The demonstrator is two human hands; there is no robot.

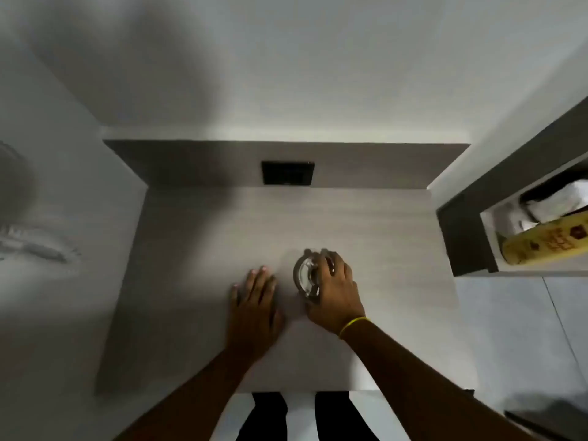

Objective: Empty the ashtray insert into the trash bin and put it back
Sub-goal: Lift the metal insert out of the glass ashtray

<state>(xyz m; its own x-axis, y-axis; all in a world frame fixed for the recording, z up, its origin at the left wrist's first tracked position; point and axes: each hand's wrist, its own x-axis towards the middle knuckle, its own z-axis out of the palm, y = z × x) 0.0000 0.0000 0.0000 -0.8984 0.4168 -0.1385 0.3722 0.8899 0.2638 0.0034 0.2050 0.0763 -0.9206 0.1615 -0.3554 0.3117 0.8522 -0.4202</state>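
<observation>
Just right of the frame's centre, on the pale wood-grain bench (pixel 366 230), sits the round glass ashtray (pixel 306 275), its dark rim and clear inner part showing on the left side while the rest is covered by the right hand (pixel 334 288). That hand lies over the ashtray from the right, fingertips (pixel 324 253) curled over the far rim and the thumb at the near rim, so the grip is closed around the ashtray; whether it holds the insert alone or the whole piece cannot be told. A thin yellow band (pixel 353 326) circles the right wrist. Just to the left of the ashtray, apart from it, the left hand (pixel 254 300) rests flat on the bench, palm down and fingers spread, holding nothing. Beyond the hands, toward the top of the frame, a raised back panel of the bench carries a dark square socket plate (pixel 288 173). At the right edge of the frame an open dark-framed shelf (pixel 461 237) holds a yellow can (pixel 547 243) lying on its side and some white wrapped items (pixel 553 198) behind it. At the bottom centre, below the bench's near edge, the person's dark trouser legs (pixel 270 418) show against a light floor (pixel 515 338).
</observation>
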